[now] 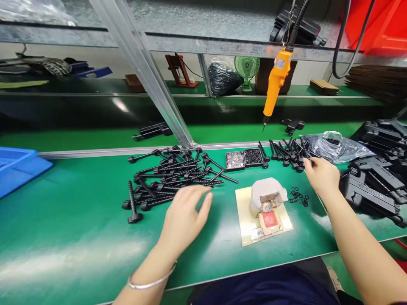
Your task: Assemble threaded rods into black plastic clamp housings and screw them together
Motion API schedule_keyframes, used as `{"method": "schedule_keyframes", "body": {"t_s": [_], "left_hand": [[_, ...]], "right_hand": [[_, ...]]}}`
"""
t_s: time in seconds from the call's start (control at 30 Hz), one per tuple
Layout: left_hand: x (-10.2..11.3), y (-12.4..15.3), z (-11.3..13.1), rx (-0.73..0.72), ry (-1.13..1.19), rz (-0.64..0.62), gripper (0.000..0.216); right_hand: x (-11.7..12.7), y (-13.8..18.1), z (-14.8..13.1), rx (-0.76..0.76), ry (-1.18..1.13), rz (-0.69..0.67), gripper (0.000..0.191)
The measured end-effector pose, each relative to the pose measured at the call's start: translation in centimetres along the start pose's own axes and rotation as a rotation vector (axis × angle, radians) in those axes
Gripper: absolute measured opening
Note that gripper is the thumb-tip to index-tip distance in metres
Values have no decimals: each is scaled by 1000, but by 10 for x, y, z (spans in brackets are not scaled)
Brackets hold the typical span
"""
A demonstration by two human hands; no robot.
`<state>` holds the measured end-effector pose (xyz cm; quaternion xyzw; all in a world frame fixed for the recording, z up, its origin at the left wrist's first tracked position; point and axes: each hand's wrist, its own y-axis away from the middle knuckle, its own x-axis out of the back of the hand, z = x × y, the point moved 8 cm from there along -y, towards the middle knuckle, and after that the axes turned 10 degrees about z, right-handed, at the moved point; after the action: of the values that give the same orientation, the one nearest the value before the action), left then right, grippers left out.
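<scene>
My left hand (186,216) hovers flat, fingers apart, just in front of a big heap of black threaded rods (171,178) on the green bench; it holds nothing. My right hand (321,173) reaches to a smaller row of black rods (286,152) at the right, its fingertips touching one rod's end; whether it grips it I cannot tell. Between the hands sits a small taped fixture with a red pad (267,203) on a beige card (254,231). Loose black O-rings (298,196) lie beside it.
Two small trays, one of silvery parts (235,160) and one of black parts (253,156), stand behind the fixture. An orange electric screwdriver (275,84) hangs above. Black plastic housings (375,182) pile at the right, a plastic bag (337,146) near them, a blue bin (15,167) at left.
</scene>
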<state>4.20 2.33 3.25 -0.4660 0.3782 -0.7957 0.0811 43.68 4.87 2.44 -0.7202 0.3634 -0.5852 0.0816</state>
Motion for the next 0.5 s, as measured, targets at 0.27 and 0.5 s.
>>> {"method": "schedule_keyframes", "body": {"t_s": [0.27,0.5], "left_hand": [[-57,10,-48,-116,-316,-206,45],[-55,22,-37,-173,-301,-106,43]], "right_hand": [[-38,-43,-1,-191,260,-193,38],[-79,-147,-31,-212,260,-198,42]]}}
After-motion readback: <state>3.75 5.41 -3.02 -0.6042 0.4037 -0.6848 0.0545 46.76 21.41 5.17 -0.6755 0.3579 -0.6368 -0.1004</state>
